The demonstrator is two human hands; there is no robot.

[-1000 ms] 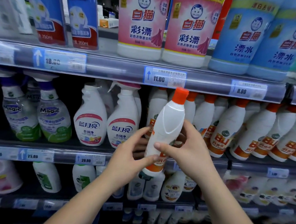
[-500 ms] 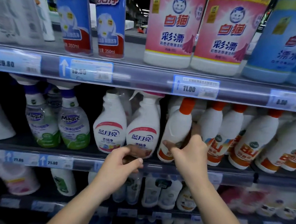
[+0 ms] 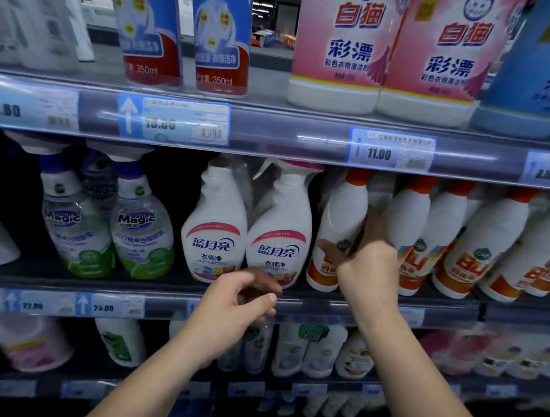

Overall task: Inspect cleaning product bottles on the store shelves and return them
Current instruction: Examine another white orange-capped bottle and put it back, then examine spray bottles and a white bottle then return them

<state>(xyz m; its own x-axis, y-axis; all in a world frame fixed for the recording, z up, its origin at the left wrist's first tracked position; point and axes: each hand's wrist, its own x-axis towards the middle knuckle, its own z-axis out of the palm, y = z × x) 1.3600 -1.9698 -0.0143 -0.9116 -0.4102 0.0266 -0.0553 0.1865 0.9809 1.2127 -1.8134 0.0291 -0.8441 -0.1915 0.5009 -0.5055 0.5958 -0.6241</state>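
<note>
A white bottle with an orange cap (image 3: 340,211) stands on the middle shelf (image 3: 326,306), at the left end of a row of identical bottles (image 3: 475,244). My right hand (image 3: 369,270) holds it low down, thumb across its front and fingers reaching up behind it, between it and its neighbour. My left hand (image 3: 230,305) hangs in front of the shelf edge, loosely curled and holding nothing, just below two white spray bottles with pink labels (image 3: 215,234).
Two clear Magic spray bottles (image 3: 142,230) stand further left on the same shelf. On the shelf above are pink-labelled bleach bottles (image 3: 342,52), blue and red cans (image 3: 149,32) and blue bottles (image 3: 529,78). The lower shelf holds several small bottles (image 3: 307,350).
The bottle went from held up in both hands back onto the middle shelf. My left hand let go and dropped to the shelf edge. The view shifted left and closer.
</note>
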